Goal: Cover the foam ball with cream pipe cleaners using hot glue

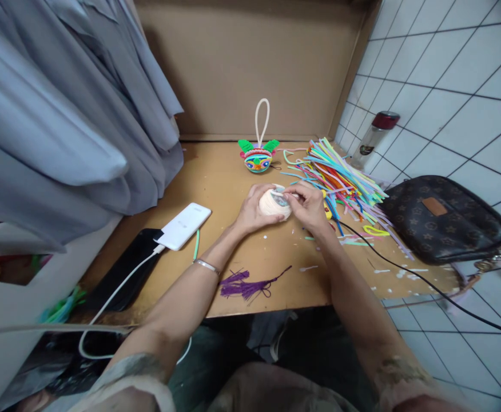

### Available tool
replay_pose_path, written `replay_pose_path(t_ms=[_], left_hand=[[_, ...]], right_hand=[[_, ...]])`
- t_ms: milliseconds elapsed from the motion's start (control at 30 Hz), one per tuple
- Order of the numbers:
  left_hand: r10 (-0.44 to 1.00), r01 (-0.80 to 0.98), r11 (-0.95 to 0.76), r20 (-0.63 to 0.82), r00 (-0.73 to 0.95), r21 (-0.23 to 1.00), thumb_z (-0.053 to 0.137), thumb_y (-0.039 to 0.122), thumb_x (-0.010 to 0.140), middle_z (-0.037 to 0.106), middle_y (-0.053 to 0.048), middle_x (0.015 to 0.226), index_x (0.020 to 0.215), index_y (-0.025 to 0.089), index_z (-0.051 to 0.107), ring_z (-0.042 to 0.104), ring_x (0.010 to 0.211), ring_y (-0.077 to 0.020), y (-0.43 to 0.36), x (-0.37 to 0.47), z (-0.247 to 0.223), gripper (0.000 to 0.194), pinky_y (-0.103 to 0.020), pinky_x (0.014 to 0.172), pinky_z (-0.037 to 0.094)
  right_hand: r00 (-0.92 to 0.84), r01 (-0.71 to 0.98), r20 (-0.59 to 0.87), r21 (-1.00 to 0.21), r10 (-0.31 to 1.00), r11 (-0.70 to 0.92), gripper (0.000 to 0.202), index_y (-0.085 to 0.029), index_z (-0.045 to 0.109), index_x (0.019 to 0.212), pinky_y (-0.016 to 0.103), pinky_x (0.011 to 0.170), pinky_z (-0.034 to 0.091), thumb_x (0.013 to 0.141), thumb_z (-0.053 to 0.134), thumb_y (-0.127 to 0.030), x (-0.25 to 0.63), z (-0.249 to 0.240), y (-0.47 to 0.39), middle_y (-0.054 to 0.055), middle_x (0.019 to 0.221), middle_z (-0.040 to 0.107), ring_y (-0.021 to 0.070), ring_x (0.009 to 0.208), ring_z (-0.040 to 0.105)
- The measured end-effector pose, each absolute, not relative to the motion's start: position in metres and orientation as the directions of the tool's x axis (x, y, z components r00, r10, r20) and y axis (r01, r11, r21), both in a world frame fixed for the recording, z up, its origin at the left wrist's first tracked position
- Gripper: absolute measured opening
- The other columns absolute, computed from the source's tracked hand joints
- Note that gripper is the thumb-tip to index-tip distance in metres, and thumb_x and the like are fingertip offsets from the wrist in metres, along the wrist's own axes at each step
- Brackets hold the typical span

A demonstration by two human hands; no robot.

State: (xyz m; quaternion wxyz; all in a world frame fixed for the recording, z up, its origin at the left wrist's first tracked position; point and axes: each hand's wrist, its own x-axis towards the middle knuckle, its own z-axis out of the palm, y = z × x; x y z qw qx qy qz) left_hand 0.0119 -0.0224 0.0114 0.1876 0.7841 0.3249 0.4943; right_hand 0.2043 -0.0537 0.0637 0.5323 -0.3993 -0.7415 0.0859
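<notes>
My left hand (253,210) cups a round ball (271,206) wrapped in cream-coloured fuzzy strand, thumb below and fingers behind it. On its upper right side a greyish patch shows between the cream windings. There my right hand (309,207) pinches a cream strand with thumb and forefinger; the strand's tip is hidden by the fingers. Behind the ball stands a colourful animal-head ornament (258,162) with green ears and a white loop on top. Purple tassels (245,288) lie near the table's front edge, between my forearms.
A heap of coloured pipe cleaners (345,180) spreads at the right, beside a brown patterned bag (443,217) and a bottle (368,143). A white power bank (186,226) with its cable rests on a black flat case (124,274) at left. Grey cloth (70,109) hangs there.
</notes>
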Motion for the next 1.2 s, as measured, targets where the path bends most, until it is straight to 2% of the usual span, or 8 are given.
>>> replay_pose_path(t_ms=[233,533,867,1000,1133,1200], left_hand=[[0.702,0.317,-0.712,0.65,0.29,0.627,0.092,0.046,0.067,0.065,-0.011,0.134,0.134,0.024,0.061,0.062,0.129,-0.0331,-0.0211,0.0123,0.0106,0.077,-0.053,0.115,0.048],[0.723,0.338,-0.69,0.624,0.295,0.64,0.092,0.044,0.067,0.064,-0.011,0.136,0.136,0.023,0.061,0.061,0.129,-0.0333,-0.0214,0.0121,0.0109,0.079,-0.052,0.116,0.048],[0.749,0.387,-0.662,0.575,0.329,0.642,0.087,0.046,0.07,0.06,-0.012,0.14,0.141,0.025,0.057,0.057,0.133,-0.0341,-0.0179,0.0118,0.0096,0.079,-0.055,0.119,0.045],[0.753,0.377,-0.658,0.551,0.361,0.652,0.077,0.051,0.079,0.058,-0.012,0.143,0.144,0.025,0.054,0.054,0.136,-0.0342,-0.0179,0.0083,0.0102,0.074,-0.056,0.122,0.043],[0.763,0.358,-0.643,0.526,0.376,0.678,0.051,0.057,0.097,0.057,-0.012,0.146,0.147,0.025,0.053,0.053,0.139,-0.0322,-0.0196,0.006,0.0119,0.059,-0.054,0.124,0.041],[0.772,0.359,-0.633,0.525,0.358,0.686,0.04,0.058,0.102,0.058,-0.012,0.145,0.147,0.024,0.054,0.053,0.138,-0.0312,-0.0206,0.0067,0.0129,0.058,-0.053,0.123,0.041]], right_hand=[[-0.197,0.573,0.684,-0.501,0.703,0.648,0.017,-0.022,0.078,0.084,0.03,0.064,0.04,0.087,0.062,-0.023,0.2043,0.0617,-0.0536,0.002,0.075,0.067,0.0166,0.065,0.054],[-0.227,0.57,0.657,-0.509,0.718,0.645,0.015,-0.022,0.078,0.085,0.03,0.066,0.041,0.085,0.063,-0.021,0.2027,0.0634,-0.0565,0.002,0.076,0.067,0.0162,0.066,0.054],[-0.266,0.597,0.657,-0.463,0.705,0.656,0.016,-0.021,0.078,0.084,0.029,0.064,0.038,0.084,0.062,-0.021,0.2019,0.0639,-0.0584,0.002,0.075,0.068,0.0157,0.064,0.054],[-0.281,0.594,0.663,-0.448,0.694,0.669,0.018,-0.02,0.078,0.085,0.029,0.064,0.037,0.086,0.061,-0.022,0.2017,0.0644,-0.0596,0.003,0.077,0.069,0.0157,0.064,0.054],[-0.293,0.6,0.653,-0.443,0.698,0.667,0.018,-0.021,0.078,0.087,0.029,0.065,0.038,0.087,0.061,-0.024,0.2011,0.066,-0.0616,0.003,0.078,0.07,0.0157,0.064,0.055],[-0.296,0.612,0.645,-0.438,0.704,0.658,0.018,-0.021,0.078,0.087,0.029,0.065,0.039,0.088,0.061,-0.025,0.2007,0.0668,-0.0628,0.003,0.079,0.071,0.0159,0.065,0.055]])
